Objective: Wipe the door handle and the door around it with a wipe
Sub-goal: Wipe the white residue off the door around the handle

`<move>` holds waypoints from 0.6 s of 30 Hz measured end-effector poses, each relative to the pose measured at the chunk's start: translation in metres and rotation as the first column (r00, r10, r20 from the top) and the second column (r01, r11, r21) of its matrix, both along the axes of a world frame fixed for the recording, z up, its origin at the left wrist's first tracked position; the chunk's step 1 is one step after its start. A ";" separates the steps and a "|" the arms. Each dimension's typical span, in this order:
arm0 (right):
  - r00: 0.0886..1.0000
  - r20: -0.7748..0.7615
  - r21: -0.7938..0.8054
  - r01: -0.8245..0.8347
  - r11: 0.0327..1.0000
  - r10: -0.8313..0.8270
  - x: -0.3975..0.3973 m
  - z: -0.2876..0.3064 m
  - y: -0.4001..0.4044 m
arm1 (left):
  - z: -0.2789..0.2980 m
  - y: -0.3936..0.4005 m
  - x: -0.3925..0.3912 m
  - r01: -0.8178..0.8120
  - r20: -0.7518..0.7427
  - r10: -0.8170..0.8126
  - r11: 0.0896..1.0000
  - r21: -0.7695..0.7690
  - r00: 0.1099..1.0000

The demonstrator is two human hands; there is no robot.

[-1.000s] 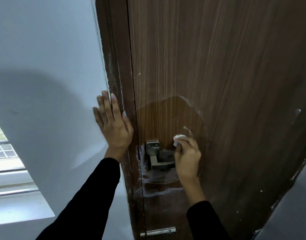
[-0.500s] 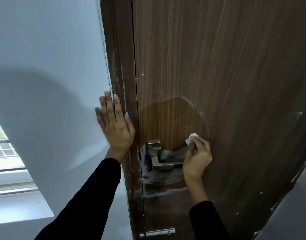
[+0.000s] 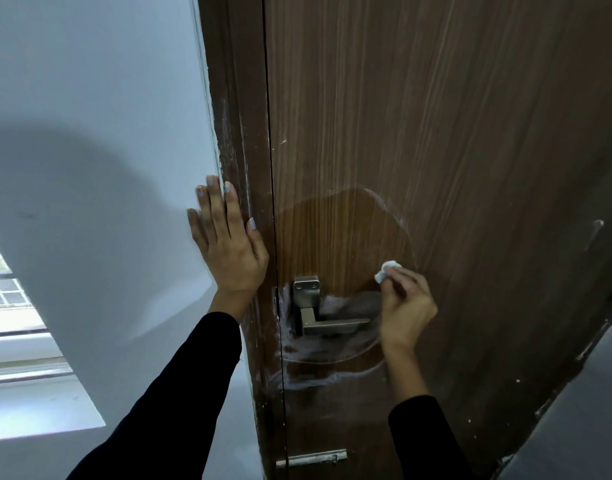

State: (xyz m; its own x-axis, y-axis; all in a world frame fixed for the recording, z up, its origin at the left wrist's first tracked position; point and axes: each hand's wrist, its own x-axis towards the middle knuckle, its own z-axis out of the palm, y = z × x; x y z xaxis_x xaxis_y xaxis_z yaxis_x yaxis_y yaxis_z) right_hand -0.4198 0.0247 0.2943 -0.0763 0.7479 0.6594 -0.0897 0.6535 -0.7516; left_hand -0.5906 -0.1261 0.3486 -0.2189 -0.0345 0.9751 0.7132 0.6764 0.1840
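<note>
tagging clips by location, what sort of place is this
Probably indoors in a home or flat, by a room doorway: a wood-grain door with a metal lever handle, a painted wall and a barred window.

Two arms in view, both in long black sleeves. Left sleeve [image 3: 180, 393] is plain dark fabric, no cuffs, logos or seams visible, ends at the wrist. Right sleeve [image 3: 425, 438] is the same black fabric, ends a bit short of the wrist, leaving part of the forearm bare. Left hand [image 3: 228, 247]: fingernails painted light blue, polish visible on all the fingers and the thumb. Right hand [image 3: 406, 306]: nails not visible from this angle. No rings, watch or bracelets seen on either hand or wrist.
</note>
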 end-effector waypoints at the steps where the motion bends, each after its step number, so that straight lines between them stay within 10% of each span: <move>1: 0.999 0.022 0.016 -0.049 0.999 0.048 0.000 -0.001 -0.002 | 0.000 0.000 0.000 -0.003 -0.003 0.003 1.000 0.004 1.000; 14: 0.959 0.178 -0.036 -0.216 0.976 0.219 0.006 -0.049 0.002 | 0.001 0.001 0.001 -0.007 0.007 0.007 1.000 0.019 1.000; 18: 0.997 0.074 -0.055 -0.027 0.998 0.031 0.010 -0.053 0.006 | 0.001 0.000 0.001 -0.008 0.001 0.008 1.000 0.016 1.000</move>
State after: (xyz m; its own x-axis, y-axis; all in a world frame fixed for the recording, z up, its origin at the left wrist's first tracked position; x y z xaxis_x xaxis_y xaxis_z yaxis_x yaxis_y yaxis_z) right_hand -0.4101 0.0306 0.2409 -0.1464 0.7792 0.6094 -0.0499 0.6094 -0.7913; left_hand -0.5901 -0.1263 0.3497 -0.2199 -0.0519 0.9741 0.7075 0.6791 0.1958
